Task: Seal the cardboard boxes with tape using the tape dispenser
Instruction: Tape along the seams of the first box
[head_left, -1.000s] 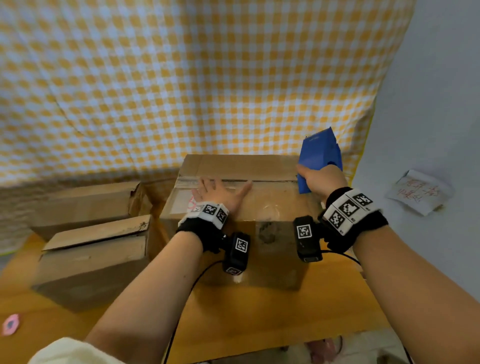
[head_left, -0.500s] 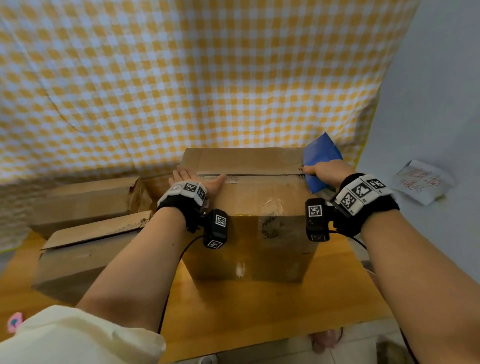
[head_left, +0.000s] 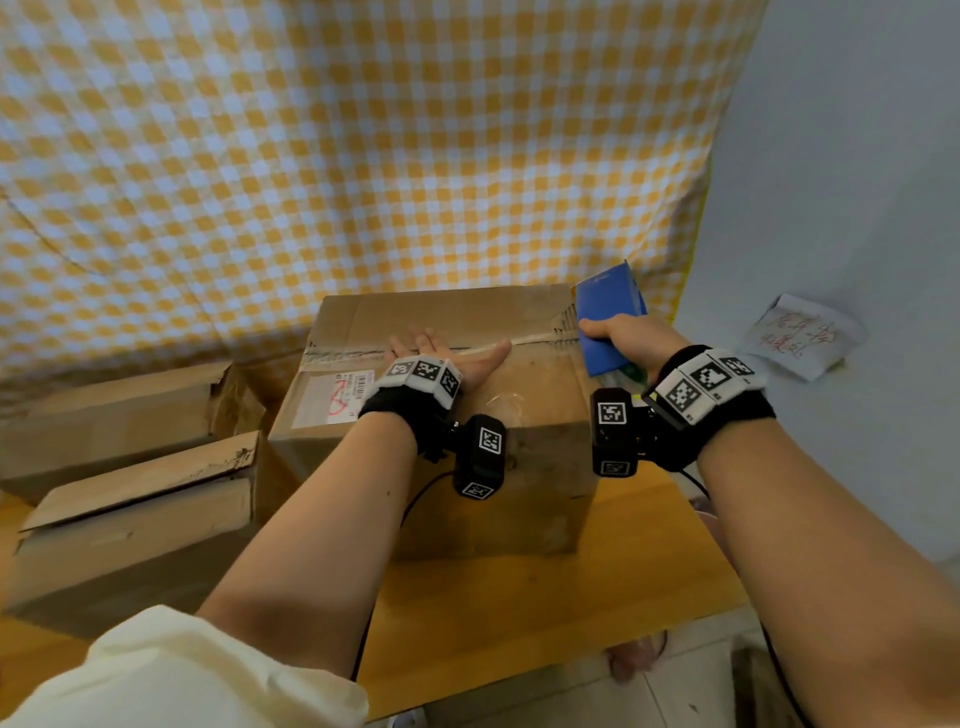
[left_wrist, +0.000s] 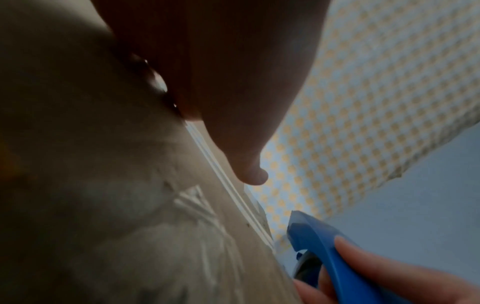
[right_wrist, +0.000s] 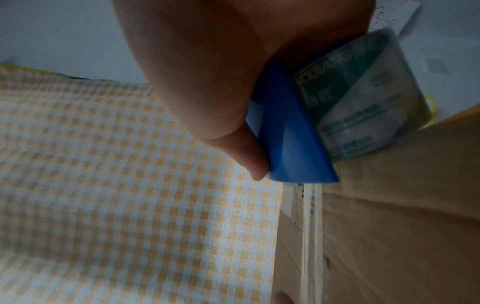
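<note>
A large cardboard box (head_left: 519, 395) stands on the wooden table (head_left: 519, 613), its flaps closed and a strip of clear tape along the centre seam (head_left: 540, 340). My left hand (head_left: 441, 351) lies flat on the box top, fingers straight, palm over the seam. My right hand (head_left: 623, 335) grips the blue tape dispenser (head_left: 608, 306) at the right end of the seam. In the right wrist view the thumb presses the blue dispenser (right_wrist: 293, 144), which holds a clear tape roll (right_wrist: 363, 98) at the box edge. The left wrist view shows the dispenser (left_wrist: 335, 253) beyond my thumb.
Two smaller cardboard boxes (head_left: 130, 525) (head_left: 119, 415) sit left of the big one, the nearer with a torn flap. A yellow checked cloth (head_left: 337, 156) hangs behind. A grey wall with a paper note (head_left: 800, 335) stands close on the right. Bare table lies in front.
My left hand slid right along the seam from the box's left end toward the middle. The right hand keeps the dispenser at the right end of the seam.
</note>
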